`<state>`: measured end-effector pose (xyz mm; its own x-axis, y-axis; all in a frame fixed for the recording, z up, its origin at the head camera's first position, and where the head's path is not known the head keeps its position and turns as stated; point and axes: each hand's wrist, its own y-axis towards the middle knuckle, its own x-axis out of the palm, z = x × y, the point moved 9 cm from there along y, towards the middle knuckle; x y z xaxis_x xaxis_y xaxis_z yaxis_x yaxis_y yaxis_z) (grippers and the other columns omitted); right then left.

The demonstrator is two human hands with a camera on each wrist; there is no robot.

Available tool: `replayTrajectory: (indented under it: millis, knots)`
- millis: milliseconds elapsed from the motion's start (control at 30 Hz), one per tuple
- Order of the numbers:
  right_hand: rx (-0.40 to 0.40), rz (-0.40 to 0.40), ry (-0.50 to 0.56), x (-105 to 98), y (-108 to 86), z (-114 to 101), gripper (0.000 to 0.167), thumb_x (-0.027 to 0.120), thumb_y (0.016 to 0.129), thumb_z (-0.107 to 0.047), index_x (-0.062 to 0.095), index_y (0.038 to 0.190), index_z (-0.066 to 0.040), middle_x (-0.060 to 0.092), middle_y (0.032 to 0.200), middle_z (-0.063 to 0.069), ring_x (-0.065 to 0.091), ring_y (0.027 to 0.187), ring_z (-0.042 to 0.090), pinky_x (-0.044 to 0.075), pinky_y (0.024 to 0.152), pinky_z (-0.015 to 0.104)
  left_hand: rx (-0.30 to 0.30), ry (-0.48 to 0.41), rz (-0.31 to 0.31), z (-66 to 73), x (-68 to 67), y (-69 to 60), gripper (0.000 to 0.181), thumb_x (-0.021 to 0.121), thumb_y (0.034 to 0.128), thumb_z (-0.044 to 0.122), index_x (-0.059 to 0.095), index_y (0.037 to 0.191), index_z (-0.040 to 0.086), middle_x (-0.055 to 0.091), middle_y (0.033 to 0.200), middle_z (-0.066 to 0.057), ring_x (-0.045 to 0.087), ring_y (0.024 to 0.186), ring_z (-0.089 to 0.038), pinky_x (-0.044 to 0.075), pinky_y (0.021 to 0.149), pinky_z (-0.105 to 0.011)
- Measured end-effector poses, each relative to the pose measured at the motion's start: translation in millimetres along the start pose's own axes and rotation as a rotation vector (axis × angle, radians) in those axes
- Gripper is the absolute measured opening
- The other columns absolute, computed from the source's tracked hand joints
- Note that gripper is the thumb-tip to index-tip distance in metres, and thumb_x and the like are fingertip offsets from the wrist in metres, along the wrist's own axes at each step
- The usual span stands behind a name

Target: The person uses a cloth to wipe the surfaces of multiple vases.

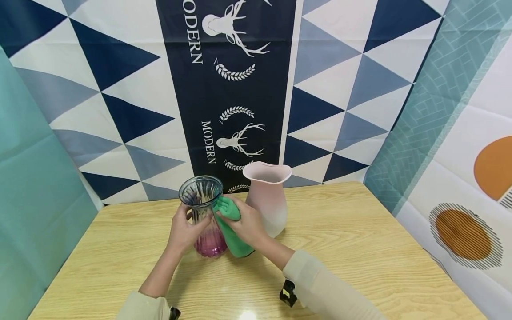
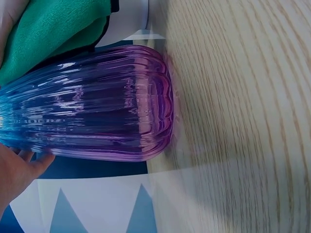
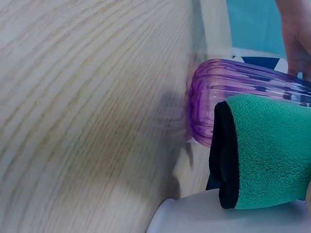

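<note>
A ribbed glass vase (image 1: 210,240), blue at its flared rim and purple at its base, stands on the table. My left hand (image 1: 185,229) grips it from the left, thumb across the front below the rim. In my right hand (image 1: 247,222) is a folded green cloth (image 1: 236,238) with a black edge, held against the vase's right side near the rim. The left wrist view shows the vase's purple base (image 2: 150,102) at the tabletop. In the right wrist view the cloth (image 3: 272,150) hangs in front of part of the vase (image 3: 214,97).
Just behind my right hand stands a pink and white vase (image 1: 270,202) with a wavy rim. The wooden table (image 1: 352,258) ends at a wall hung with triangle-patterned cloth (image 1: 132,106). Teal fabric (image 1: 40,178) hangs at the left side.
</note>
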<state>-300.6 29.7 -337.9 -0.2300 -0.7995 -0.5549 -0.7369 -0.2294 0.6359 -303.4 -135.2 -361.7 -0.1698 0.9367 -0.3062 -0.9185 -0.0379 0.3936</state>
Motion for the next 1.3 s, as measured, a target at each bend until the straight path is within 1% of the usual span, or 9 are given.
replayTrajectory:
  millis: [133, 300, 433, 567, 667, 867, 1067, 1300]
  knots:
    - [0.004, -0.032, -0.015, 3.4, -2.5, 3.1, 0.045, 0.069, 0.084, -0.034, 0.057, 0.125, -0.019, 0.069, 0.111, 0.002, 0.066, 0.098, 0.016, 0.054, 0.082, 0.032, 0.004, -0.001, -0.009, 1.9, 0.4, -1.1, 0.069, 0.072, 0.0790, 0.012, 0.038, 0.138, 0.004, 0.048, 0.134, -0.019, 0.042, 0.128, -0.032, 0.034, 0.107, -0.053]
    - [0.019, -0.063, -0.042, 6.5, -6.6, 7.1, 0.044, 0.069, 0.084, -0.034, 0.058, 0.123, -0.017, 0.070, 0.104, 0.004, 0.067, 0.091, 0.017, 0.054, 0.076, 0.032, 0.003, 0.003, -0.021, 1.2, 1.1, -1.2, 0.070, 0.072, 0.0791, 0.013, 0.037, 0.139, 0.004, 0.047, 0.135, -0.019, 0.042, 0.129, -0.033, 0.033, 0.108, -0.053]
    - [0.042, -0.093, -0.034, 9.4, -10.2, 10.4, 0.046, 0.068, 0.084, -0.035, 0.057, 0.125, -0.017, 0.070, 0.106, 0.004, 0.067, 0.093, 0.018, 0.054, 0.079, 0.032, 0.004, -0.002, -0.027, 0.3, 1.7, -0.8, 0.070, 0.072, 0.0786, 0.011, 0.037, 0.139, 0.003, 0.047, 0.135, -0.019, 0.041, 0.129, -0.033, 0.033, 0.108, -0.054]
    - [0.040, -0.104, -0.051, 11.1, -13.7, 11.5, 0.048, 0.068, 0.085, -0.036, 0.056, 0.126, -0.016, 0.069, 0.109, 0.005, 0.066, 0.095, 0.019, 0.054, 0.080, 0.034, 0.006, -0.010, -0.023, -1.1, 1.4, -0.1, 0.069, 0.072, 0.0779, 0.010, 0.038, 0.137, 0.003, 0.048, 0.134, -0.019, 0.042, 0.128, -0.033, 0.033, 0.107, -0.054]
    - [0.046, -0.116, -0.062, 13.3, -17.0, 13.9, 0.047, 0.067, 0.085, -0.037, 0.056, 0.127, -0.018, 0.069, 0.111, 0.004, 0.066, 0.096, 0.019, 0.054, 0.081, 0.034, 0.006, -0.012, -0.020, -1.8, 1.0, -0.2, 0.068, 0.073, 0.0778, 0.010, 0.039, 0.137, 0.003, 0.049, 0.134, -0.019, 0.042, 0.128, -0.032, 0.033, 0.107, -0.053]
    - [0.070, -0.130, -0.058, 16.9, -23.3, 18.8, 0.050, 0.067, 0.085, -0.038, 0.055, 0.130, -0.020, 0.065, 0.120, 0.001, 0.064, 0.103, 0.018, 0.052, 0.087, 0.034, -0.002, -0.009, -0.022, -2.4, 1.3, -0.1, 0.070, 0.072, 0.0779, 0.010, 0.037, 0.138, 0.003, 0.048, 0.134, -0.019, 0.041, 0.129, -0.032, 0.033, 0.108, -0.053]
    - [0.068, -0.128, -0.085, 17.4, -28.3, 19.4, 0.049, 0.067, 0.085, -0.039, 0.055, 0.129, -0.021, 0.067, 0.117, 0.001, 0.065, 0.100, 0.017, 0.053, 0.084, 0.034, 0.003, -0.005, -0.026, -1.6, 1.2, -0.3, 0.068, 0.072, 0.0792, 0.012, 0.037, 0.137, 0.003, 0.048, 0.134, -0.019, 0.042, 0.128, -0.032, 0.033, 0.107, -0.054]
    - [0.074, -0.160, -0.129, 19.1, -32.3, 21.7, 0.051, 0.066, 0.085, -0.039, 0.054, 0.130, -0.019, 0.066, 0.118, 0.003, 0.066, 0.099, 0.019, 0.053, 0.082, 0.034, -0.002, -0.004, -0.032, -3.8, 2.7, 1.3, 0.070, 0.073, 0.0795, 0.017, 0.036, 0.138, 0.006, 0.046, 0.135, -0.017, 0.041, 0.128, -0.031, 0.032, 0.107, -0.054]
